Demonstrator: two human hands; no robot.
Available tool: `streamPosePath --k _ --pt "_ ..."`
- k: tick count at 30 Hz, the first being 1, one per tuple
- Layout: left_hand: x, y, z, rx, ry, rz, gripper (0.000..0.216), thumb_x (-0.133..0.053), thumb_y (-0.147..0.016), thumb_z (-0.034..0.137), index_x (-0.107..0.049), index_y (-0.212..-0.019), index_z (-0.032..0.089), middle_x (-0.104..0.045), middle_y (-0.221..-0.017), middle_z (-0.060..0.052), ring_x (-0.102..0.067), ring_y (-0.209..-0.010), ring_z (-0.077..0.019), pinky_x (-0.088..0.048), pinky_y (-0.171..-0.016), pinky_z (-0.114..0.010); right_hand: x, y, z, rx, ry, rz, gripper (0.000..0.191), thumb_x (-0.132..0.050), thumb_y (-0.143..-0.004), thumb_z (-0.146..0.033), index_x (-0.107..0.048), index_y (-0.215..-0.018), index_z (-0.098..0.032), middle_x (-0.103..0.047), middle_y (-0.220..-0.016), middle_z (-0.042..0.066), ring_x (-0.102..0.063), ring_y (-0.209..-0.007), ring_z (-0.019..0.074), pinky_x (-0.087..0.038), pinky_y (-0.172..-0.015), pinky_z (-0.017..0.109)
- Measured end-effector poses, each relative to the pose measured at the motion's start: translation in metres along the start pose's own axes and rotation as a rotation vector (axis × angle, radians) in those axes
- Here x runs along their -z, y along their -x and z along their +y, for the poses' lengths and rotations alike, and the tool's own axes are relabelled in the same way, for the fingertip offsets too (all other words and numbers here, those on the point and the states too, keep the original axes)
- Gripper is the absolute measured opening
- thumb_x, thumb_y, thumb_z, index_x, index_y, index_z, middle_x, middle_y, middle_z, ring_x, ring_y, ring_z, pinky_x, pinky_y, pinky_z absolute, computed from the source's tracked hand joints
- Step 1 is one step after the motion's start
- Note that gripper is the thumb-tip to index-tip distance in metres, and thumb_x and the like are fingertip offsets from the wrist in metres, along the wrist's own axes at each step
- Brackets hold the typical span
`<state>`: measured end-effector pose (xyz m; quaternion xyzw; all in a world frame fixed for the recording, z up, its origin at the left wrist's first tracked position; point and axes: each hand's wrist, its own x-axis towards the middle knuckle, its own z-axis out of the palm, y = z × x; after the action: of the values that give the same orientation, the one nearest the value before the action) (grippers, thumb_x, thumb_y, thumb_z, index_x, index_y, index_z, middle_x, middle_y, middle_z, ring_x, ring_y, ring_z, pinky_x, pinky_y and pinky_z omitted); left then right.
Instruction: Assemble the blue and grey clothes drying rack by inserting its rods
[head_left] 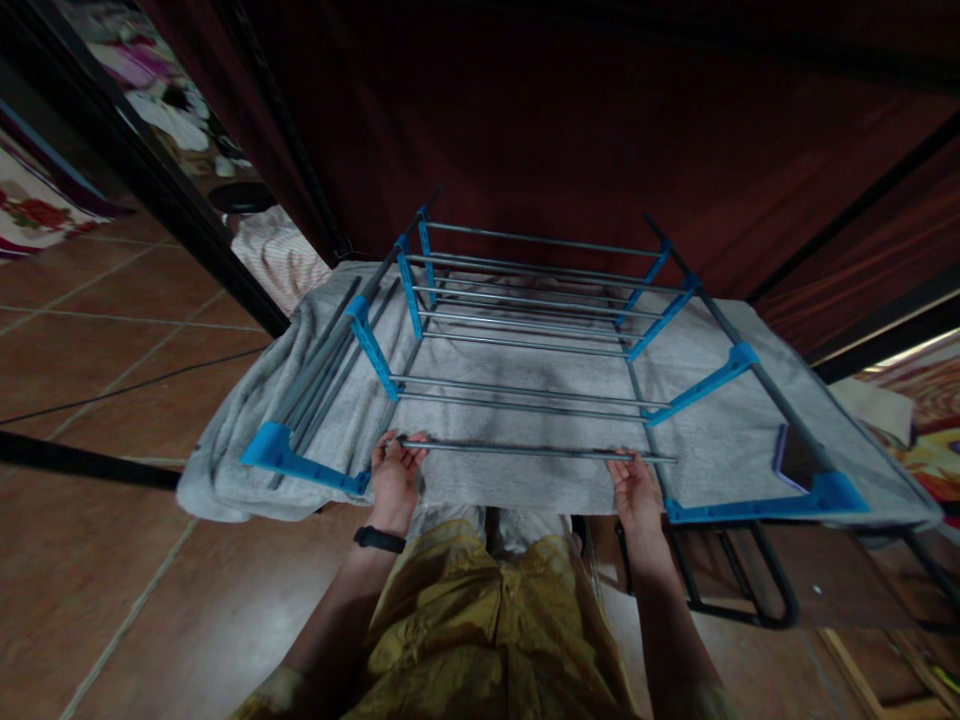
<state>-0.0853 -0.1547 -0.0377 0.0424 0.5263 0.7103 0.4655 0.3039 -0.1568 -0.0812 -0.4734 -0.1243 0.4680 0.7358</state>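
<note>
A loose metal tube (517,451) runs crosswise between my two hands. My left hand (395,470) pinches it near its left end, and my right hand (634,482) grips it close to its right end. Just beyond lies a rack frame (525,345) of grey tubes joined by blue plastic brackets. The nearest left bracket (289,460) is beside my left hand. To the right of my right hand is the nearest right bracket (765,502). Several crossbars join the brackets farther back.
The frame rests on a grey cloth (525,480). Several loose tubes (319,375) lie along its left side. A dark flat object (796,458) sits at the right. Dark red curtains (540,130) hang behind, and a cable (142,383) crosses the tiled floor (112,300).
</note>
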Motion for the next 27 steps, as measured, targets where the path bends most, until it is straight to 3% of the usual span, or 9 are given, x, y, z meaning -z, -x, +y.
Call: streamPosePath --k 7,16,27 --pt "0.003 -0.001 -0.002 0.001 0.004 -0.011 0.013 -0.052 -0.095 0.018 -0.054 -0.107 0.022 -0.073 -0.082 -0.006 -0.073 -0.077 -0.0182 -0.055 -0.079 -0.033 -0.003 0.002 -0.002 0.023 0.03 0.001 0.014 -0.075 -0.079 -0.026 -0.062 -0.081 -0.022 -0.072 -0.089 -0.001 -0.07 -0.088 0.0139 -0.055 -0.096 0.036" --pt "0.002 0.0 -0.002 0.004 0.036 -0.037 0.002 -0.057 -0.092 0.017 -0.059 -0.092 0.017 -0.073 -0.084 -0.008 -0.072 -0.08 -0.0177 -0.056 -0.077 -0.03 -0.001 0.001 0.0 0.012 0.0 -0.01 0.014 -0.076 -0.08 -0.029 -0.065 -0.083 -0.022 -0.073 -0.089 -0.001 -0.07 -0.087 0.0133 -0.056 -0.093 0.035" --pt "-0.006 0.01 0.006 0.034 0.035 -0.059 0.01 -0.057 -0.094 0.017 -0.064 -0.087 0.014 -0.074 -0.084 -0.009 -0.072 -0.078 -0.0158 -0.056 -0.078 -0.028 0.003 -0.002 0.001 -0.014 -0.022 0.005 0.011 -0.073 -0.081 -0.026 -0.064 -0.082 -0.021 -0.072 -0.09 -0.001 -0.07 -0.087 0.0117 -0.056 -0.094 0.032"
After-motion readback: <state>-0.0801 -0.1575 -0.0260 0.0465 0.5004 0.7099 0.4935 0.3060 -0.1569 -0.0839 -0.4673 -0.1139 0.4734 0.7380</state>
